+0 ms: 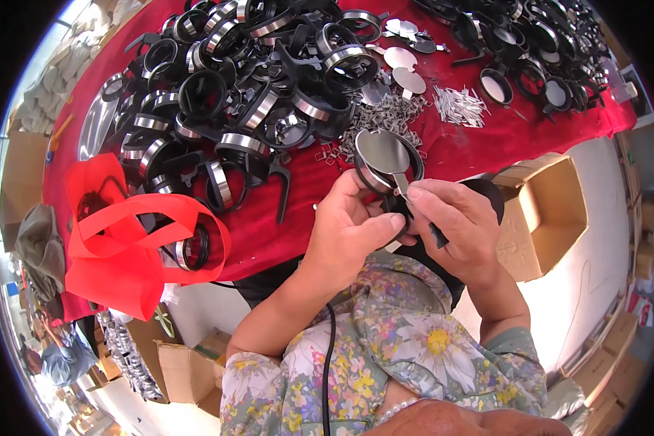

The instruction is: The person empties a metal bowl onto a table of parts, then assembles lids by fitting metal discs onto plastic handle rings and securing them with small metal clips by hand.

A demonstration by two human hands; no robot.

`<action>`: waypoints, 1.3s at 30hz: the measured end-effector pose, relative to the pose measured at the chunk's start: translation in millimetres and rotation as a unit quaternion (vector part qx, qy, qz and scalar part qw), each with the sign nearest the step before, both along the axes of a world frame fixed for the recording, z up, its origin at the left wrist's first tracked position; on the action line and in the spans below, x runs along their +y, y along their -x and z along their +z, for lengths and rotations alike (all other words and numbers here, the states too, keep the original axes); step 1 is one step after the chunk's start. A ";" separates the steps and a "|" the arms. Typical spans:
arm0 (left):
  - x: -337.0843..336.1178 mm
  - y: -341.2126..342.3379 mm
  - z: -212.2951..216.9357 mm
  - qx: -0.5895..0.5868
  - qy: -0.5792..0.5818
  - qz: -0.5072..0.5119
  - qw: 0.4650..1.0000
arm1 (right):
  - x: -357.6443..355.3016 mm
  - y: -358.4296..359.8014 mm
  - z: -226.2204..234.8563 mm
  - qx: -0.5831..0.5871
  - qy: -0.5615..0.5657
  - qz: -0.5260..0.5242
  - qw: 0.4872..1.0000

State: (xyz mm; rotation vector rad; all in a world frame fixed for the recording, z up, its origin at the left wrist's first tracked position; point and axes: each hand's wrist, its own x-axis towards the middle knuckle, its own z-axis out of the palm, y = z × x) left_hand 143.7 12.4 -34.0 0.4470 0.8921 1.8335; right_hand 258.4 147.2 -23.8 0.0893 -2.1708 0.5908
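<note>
My left hand (350, 231) is closed around a black ring with a steel band (369, 178), a jug-top-like part with a black handle, held just off the table's front edge. Over the ring's opening lies a round metal lid (382, 151) with a narrow tab. My right hand (454, 224) pinches that tab between thumb and fingers. The lid looks slightly tilted against the ring; how they meet at the tab is hidden by the fingers. Behind them are a heap of small bent metal clips (389, 116) and a bundle of thin metal pins (460, 107).
Many similar black rings (202, 94) are piled on the red cloth (479, 149), left and far right. Loose round metal lids (408, 81) lie at the back. A red fabric bag (120, 254) hangs over the left front edge. An open cardboard box (552, 218) stands right.
</note>
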 end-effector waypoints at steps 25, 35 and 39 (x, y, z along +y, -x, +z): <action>0.0 -13.5 -2.3 0.012 -0.010 0.027 0.999 | -7.9 -14.6 -19.4 0.023 0.010 -0.024 0.999; -3.4 -16.8 -6.1 -0.021 0.039 0.085 0.995 | -11.5 -26.2 -10.2 -0.028 0.042 0.046 0.998; -9.0 -17.4 -3.7 -0.004 0.040 0.024 0.999 | -5.0 -25.5 -2.3 -0.029 0.302 -0.082 0.949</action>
